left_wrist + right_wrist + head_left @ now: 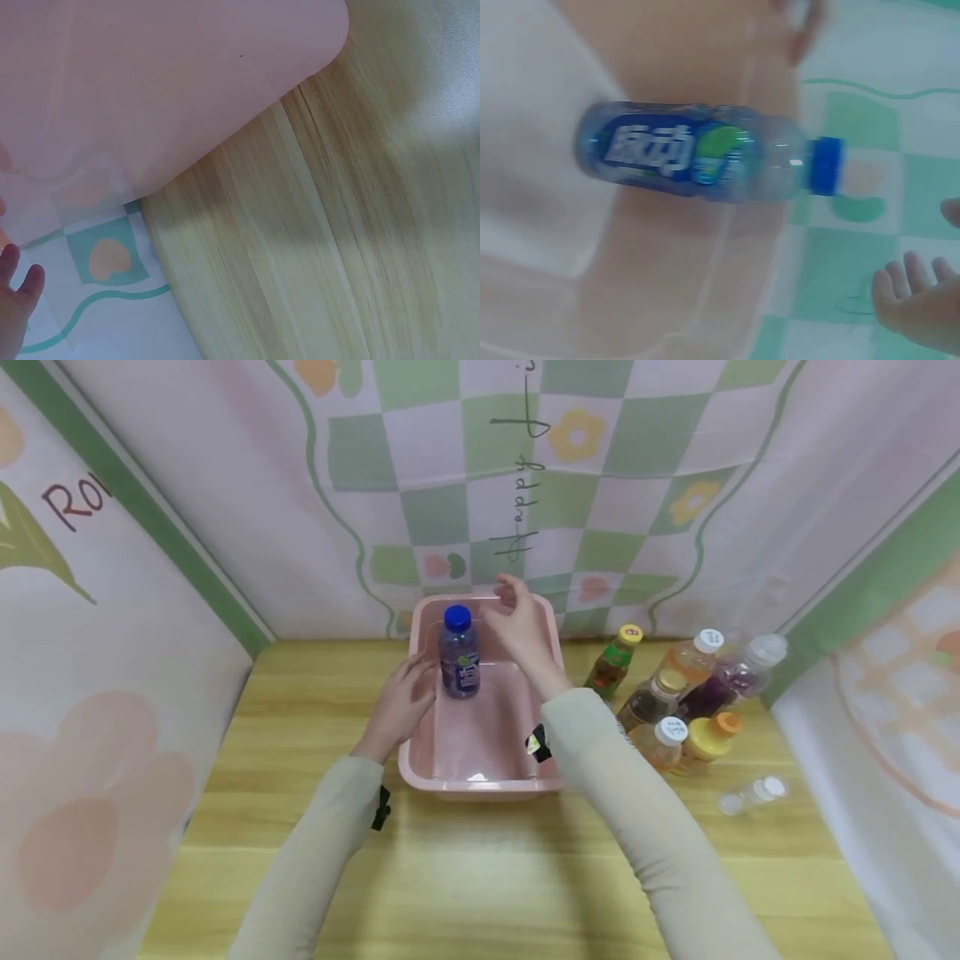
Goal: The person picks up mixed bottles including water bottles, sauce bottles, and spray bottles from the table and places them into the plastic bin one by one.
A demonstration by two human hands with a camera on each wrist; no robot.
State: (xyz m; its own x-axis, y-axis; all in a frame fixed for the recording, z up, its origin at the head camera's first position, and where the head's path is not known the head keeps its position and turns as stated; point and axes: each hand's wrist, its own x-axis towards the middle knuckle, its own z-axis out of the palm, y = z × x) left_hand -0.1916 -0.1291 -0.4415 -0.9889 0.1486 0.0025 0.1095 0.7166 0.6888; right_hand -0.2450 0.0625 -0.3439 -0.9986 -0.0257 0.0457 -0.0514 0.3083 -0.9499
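A clear plastic drink bottle point(460, 664) with a blue cap and blue label stands upright toward the back left of a pink plastic basin point(487, 743). My right hand point(517, 625) is raised over the basin's back right part, fingers loosely bent and nothing in them. In the right wrist view, a gap separates this hand point(919, 304) from the bottle's blue cap point(826, 166). At the basin's left rim is my left hand point(405, 703), its fingers extended and relaxed beside the wall. Only fingertips of the left hand point(19, 296) enter the left wrist view.
Several bottles stand in a group right of the basin, among them a green-labelled one point(613, 662) and a yellow one point(708, 737). A small clear bottle with a white cap point(752, 795) lies nearer the front. Patterned cloth point(555, 502) hangs behind the wooden table point(315, 693).
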